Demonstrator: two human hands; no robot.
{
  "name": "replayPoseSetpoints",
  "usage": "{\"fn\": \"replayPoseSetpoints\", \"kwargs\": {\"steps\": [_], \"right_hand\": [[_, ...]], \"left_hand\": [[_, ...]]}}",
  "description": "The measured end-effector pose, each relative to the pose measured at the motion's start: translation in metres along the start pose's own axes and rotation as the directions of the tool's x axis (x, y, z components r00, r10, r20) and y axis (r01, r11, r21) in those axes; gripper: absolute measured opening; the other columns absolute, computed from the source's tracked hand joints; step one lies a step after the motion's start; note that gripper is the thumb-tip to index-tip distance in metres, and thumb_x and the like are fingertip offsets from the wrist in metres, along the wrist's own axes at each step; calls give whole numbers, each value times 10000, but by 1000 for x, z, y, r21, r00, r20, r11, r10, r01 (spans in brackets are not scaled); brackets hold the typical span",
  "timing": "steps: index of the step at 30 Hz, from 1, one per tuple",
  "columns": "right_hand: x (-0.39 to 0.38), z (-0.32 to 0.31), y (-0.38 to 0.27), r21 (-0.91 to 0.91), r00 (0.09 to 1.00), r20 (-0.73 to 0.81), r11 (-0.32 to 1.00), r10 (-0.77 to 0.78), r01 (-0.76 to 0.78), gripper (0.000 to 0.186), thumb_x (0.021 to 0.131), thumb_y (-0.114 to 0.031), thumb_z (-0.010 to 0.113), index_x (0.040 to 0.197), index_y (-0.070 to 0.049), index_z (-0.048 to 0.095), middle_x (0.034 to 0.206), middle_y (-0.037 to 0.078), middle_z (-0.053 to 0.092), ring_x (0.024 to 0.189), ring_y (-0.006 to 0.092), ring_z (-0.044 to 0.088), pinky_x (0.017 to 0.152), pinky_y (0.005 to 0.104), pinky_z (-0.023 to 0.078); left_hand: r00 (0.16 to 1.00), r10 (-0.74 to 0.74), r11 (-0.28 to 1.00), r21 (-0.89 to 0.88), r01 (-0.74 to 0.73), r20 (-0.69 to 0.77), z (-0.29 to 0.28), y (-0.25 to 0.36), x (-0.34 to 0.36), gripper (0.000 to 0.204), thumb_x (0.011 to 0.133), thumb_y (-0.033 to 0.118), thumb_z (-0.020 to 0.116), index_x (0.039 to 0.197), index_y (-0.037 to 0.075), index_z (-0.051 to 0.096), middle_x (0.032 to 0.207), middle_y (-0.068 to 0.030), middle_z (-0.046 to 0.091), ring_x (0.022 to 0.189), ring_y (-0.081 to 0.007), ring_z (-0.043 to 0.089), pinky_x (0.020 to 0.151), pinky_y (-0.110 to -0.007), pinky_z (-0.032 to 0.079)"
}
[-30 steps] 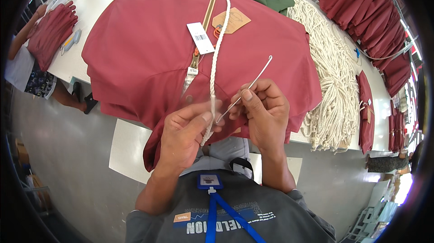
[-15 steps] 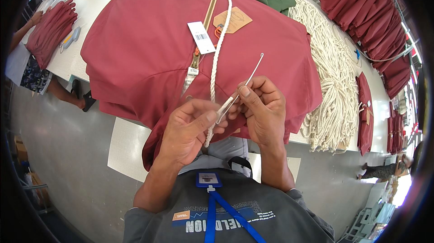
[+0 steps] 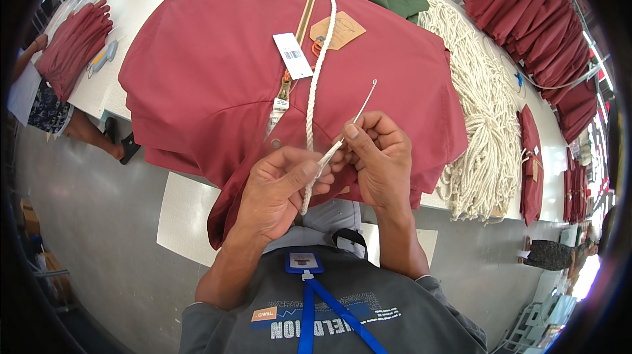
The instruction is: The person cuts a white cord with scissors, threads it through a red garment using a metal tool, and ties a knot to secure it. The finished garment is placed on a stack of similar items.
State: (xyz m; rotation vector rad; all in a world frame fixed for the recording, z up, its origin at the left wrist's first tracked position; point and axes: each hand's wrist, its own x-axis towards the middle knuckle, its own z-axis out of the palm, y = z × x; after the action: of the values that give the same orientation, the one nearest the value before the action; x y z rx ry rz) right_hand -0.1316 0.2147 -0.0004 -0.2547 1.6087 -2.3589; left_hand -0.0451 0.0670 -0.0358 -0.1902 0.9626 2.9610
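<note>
My left fingers (image 3: 304, 169) pinch the cord end (image 3: 332, 152) | my right fingers (image 3: 354, 132) grip the hook (image 3: 367, 98) | both over the near side of the red cloth (image 3: 217, 57) | I judge: cord snug, hook steady works best.

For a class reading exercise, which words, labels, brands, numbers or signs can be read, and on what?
Wording not copied out.
Grey shirt: large letters, partly covered.
Orange patch: one short word.
White tag: barcode, print too small.
Brown tag: too faint.
Badge, zipper label: too small.
</note>
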Motion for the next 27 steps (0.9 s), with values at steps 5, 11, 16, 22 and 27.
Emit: {"fn": "replayPoseSetpoints", "kwargs": {"steps": [5, 11, 16, 22, 27], "right_hand": [[0, 1, 1, 0, 1000, -18, 1000, -11, 11, 101, 1002, -79, 667, 966, -5, 608, 780, 76, 682, 630, 138, 685, 558, 260, 584], [-1, 0, 1, 23, 999, -4, 999, -34, 34, 134, 996, -108, 691, 970, 5, 624, 803, 82, 701, 688, 119, 693, 604, 251, 594], [-2, 0, 1, 29, 995, -9, 995, -100, 100, 128, 1000, -97, 682, 967, 10, 619, 811, 86, 702, 687, 119, 690, 612, 255, 596], [-1, 0, 0, 27, 986, 4, 986, -167, 167, 119, 1004, -83, 671, 971, 16, 616, 830, 92, 702, 693, 123, 691, 622, 262, 598], [0, -2, -1, 25, 983, -7, 983, -182, 182, 114, 1006, -80, 667, 970, 15, 615, 827, 95, 702, 692, 126, 691, 624, 265, 595]], "left_hand": [[1000, -17, 1000, -27, 17, 2, -2, 0, -1, 157, 1002, 97, 672, 1110, -16, 682, 1038, -150, 737, 890, -205, 737, 818, -342, 630], [1000, -15, 1000, -22, 15, -20, -3, -2, -2, 149, 999, 94, 681, 1097, -17, 689, 1014, -128, 733, 866, -187, 724, 808, -330, 617], [1000, 3, 1000, -18, -3, -18, -3, -4, -2, 145, 1002, 88, 674, 1103, -15, 682, 983, -116, 727, 851, -180, 714, 792, -322, 606], [1000, 22, 999, -23, -22, -16, -4, -5, -2, 135, 1000, 68, 671, 1104, -17, 677, 972, -115, 726, 853, -180, 711, 783, -319, 597], [999, 36, 999, -20, -36, -11, -3, -8, -1, 132, 995, 57, 674, 1103, -18, 675, 964, -113, 726, 847, -176, 708, 779, -318, 592]]}}
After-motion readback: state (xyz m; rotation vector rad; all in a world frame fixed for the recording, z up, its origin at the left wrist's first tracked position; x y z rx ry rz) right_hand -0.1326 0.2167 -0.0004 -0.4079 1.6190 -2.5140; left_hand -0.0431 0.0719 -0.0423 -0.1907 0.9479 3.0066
